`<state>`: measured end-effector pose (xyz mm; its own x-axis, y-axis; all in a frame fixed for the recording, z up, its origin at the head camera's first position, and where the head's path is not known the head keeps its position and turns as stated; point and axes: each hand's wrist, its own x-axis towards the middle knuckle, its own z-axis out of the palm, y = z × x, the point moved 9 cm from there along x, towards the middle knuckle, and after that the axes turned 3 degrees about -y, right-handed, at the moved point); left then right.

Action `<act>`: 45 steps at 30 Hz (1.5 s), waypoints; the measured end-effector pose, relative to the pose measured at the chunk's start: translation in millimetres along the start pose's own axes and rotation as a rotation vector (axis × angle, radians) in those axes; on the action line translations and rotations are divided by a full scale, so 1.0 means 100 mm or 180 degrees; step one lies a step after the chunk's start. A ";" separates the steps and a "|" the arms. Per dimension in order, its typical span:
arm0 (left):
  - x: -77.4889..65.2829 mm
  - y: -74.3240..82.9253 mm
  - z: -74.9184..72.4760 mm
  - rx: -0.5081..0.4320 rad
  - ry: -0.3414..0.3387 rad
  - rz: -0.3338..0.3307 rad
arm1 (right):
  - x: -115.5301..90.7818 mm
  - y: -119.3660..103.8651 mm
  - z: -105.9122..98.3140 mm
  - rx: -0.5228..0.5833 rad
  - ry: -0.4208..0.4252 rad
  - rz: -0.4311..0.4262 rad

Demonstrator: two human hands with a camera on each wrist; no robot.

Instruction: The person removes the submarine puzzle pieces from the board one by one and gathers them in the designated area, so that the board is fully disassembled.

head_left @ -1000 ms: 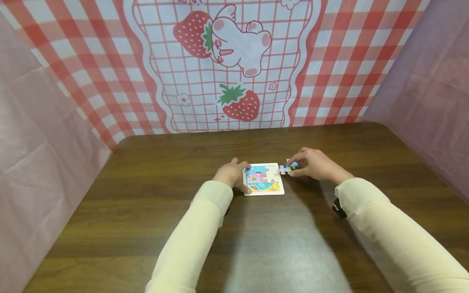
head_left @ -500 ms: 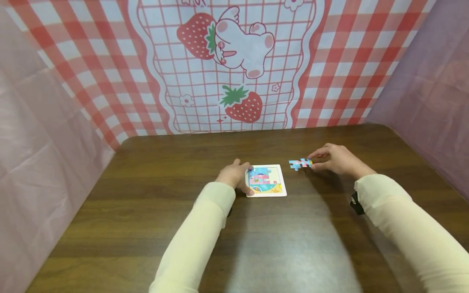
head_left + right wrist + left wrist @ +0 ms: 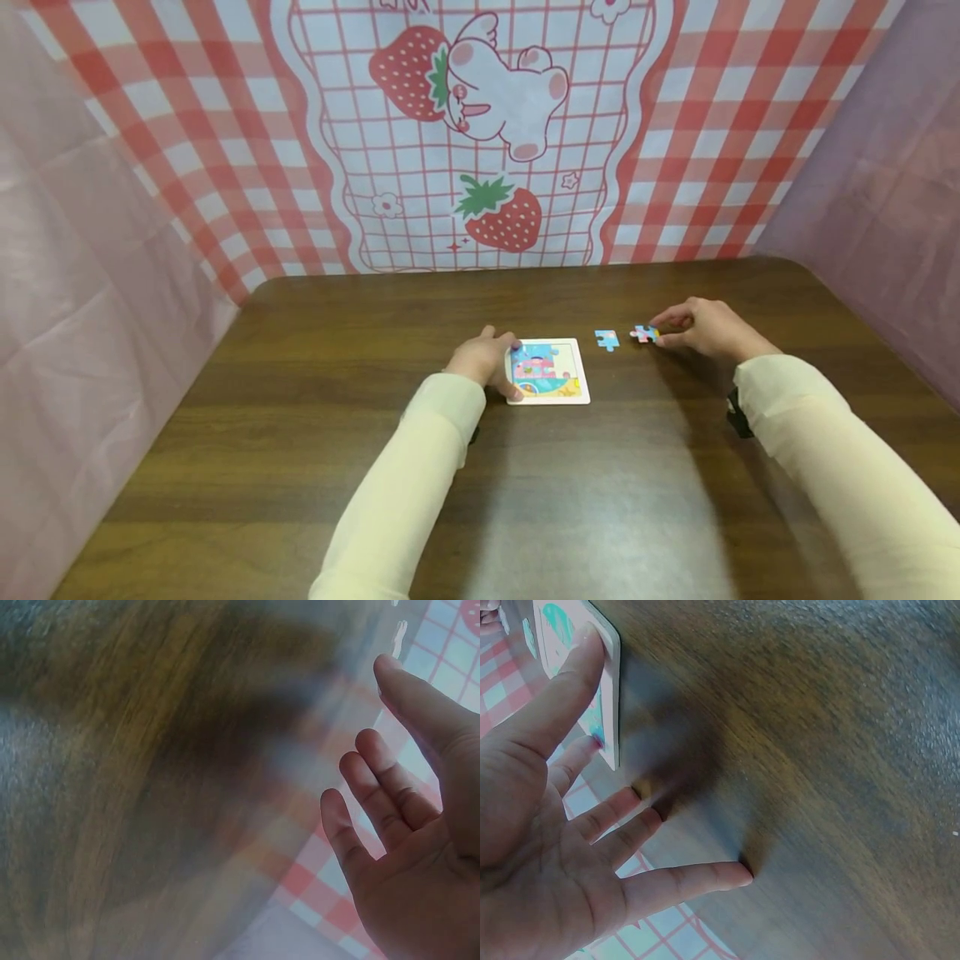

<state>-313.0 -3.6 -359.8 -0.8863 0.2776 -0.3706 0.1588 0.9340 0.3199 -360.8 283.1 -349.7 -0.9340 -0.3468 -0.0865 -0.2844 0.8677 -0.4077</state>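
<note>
A square puzzle board point(image 3: 566, 358) with a pale border lies flat on the table, its sea picture partly filled and a cream gap at its upper right. My left hand point(image 3: 480, 360) rests at its left side. In the left wrist view, that hand's thumb point(image 3: 574, 671) lies on the board's border and the other fingers stretch out, spread. To the right of the board lies a loose blue puzzle piece point(image 3: 607, 340). My right hand point(image 3: 708, 327) pinches the right edge of a second puzzle piece point(image 3: 642, 334), pink and blue, between thumb and index finger.
A brown wooden table point(image 3: 555, 500) spans the view. Behind it hangs a red-and-white checked cloth point(image 3: 693, 158) with strawberries. Pinkish drapes point(image 3: 97, 275) close off both sides.
My right hand has moved right, away from the board, bringing both puzzle pieces along. The two pieces, together half a second ago, are now apart. My left hand has stayed at the board.
</note>
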 end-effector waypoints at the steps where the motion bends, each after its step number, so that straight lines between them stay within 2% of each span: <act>1: -0.01 0.01 0.00 0.0001 0.0004 0.0006 | 0.00 0.01 0.01 0.0003 -0.0011 0.0017; 13: 0.02 0.02 0.04 -0.0010 -0.0046 -0.0012 | 0.01 0.09 0.08 0.0074 -0.0148 0.0187; 29: 0.04 0.04 0.04 0.0000 -0.0064 -0.0007 | 0.02 0.06 0.07 -0.0016 -0.0034 0.0056; 41: 0.04 -0.01 0.03 0.0010 -0.0101 -0.0055 | -0.06 -0.12 -0.02 0.0313 0.0299 0.0005; 45: 0.05 -0.01 0.03 -0.0010 -0.0103 -0.0059 | -0.08 -0.21 0.01 0.0508 0.0271 -0.0020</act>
<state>-316.0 -2.5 -364.6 -0.8745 0.2673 -0.4046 0.1409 0.9384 0.3155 -346.6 267.1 -341.5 -0.9492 -0.3147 -0.0089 -0.2587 0.7956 -0.5478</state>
